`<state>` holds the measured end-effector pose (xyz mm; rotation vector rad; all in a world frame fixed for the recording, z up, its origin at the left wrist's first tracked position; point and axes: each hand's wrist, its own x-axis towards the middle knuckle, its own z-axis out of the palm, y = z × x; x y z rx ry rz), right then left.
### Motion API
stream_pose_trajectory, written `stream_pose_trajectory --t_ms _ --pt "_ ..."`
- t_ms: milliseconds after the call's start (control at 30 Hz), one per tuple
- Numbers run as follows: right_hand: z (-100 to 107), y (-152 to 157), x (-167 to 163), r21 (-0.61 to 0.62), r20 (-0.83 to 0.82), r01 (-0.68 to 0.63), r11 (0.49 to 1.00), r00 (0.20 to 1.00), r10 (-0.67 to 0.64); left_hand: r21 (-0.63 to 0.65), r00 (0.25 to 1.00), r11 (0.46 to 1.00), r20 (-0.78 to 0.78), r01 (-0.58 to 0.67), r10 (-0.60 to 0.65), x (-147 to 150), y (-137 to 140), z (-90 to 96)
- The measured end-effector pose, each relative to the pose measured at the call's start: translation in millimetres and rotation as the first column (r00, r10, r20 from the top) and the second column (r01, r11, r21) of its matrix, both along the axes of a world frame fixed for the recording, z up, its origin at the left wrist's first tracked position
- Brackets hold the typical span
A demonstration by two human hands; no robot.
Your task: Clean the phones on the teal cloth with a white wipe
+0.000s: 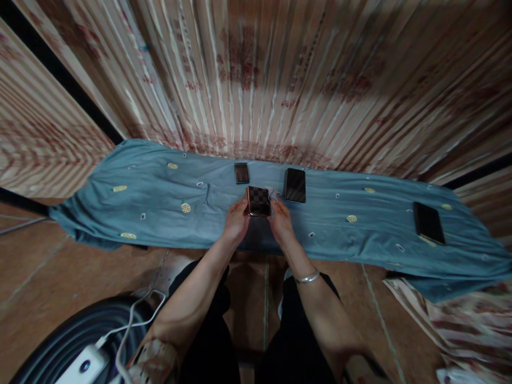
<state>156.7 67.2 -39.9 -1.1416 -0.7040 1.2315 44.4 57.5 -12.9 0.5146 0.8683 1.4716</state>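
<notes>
Both my hands hold what looks like a small flip phone (259,201), with a dark brown checkered cover and shiny copper-coloured edges, over the front middle of the cloth. My left hand (237,220) grips its left side, thumb along the edge. On its right side, my right hand (281,217) closes thumb and fingers on the edge. The fingers beneath it are hidden. Just behind lies a small dark square item (241,173) with a pale dotted rim. A black, glossy rectangular item (295,185) lies behind my right hand, apart from it.
A blue patterned cloth (216,224) covers the long, low surface. Far right lies a flat black rectangular item (429,223). Pleated curtains (256,80) hang behind. A white device (84,367) with a cable and a coiled black hose (52,341) are at lower left.
</notes>
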Motion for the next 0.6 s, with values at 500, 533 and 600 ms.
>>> stream_pose_trajectory --t_ms 500,533,600 --pt "-9.6 -1.4 -4.2 0.182 0.578 -0.073 0.981 0.815 -0.047 -0.164 0.985 0.981 0.154 0.108 -0.083 4.5 -10.0 20.6" --pt "-8.2 -2.2 -3.6 0.193 0.588 -0.095 0.977 0.808 -0.038 -0.166 0.984 0.980 0.160 0.109 -0.083 5.1 -10.8 22.2" --pt "-4.9 -2.9 -1.7 0.212 0.597 -0.133 0.968 0.802 -0.020 -0.166 0.983 0.980 0.167 0.110 -0.082 6.1 -12.2 24.3"
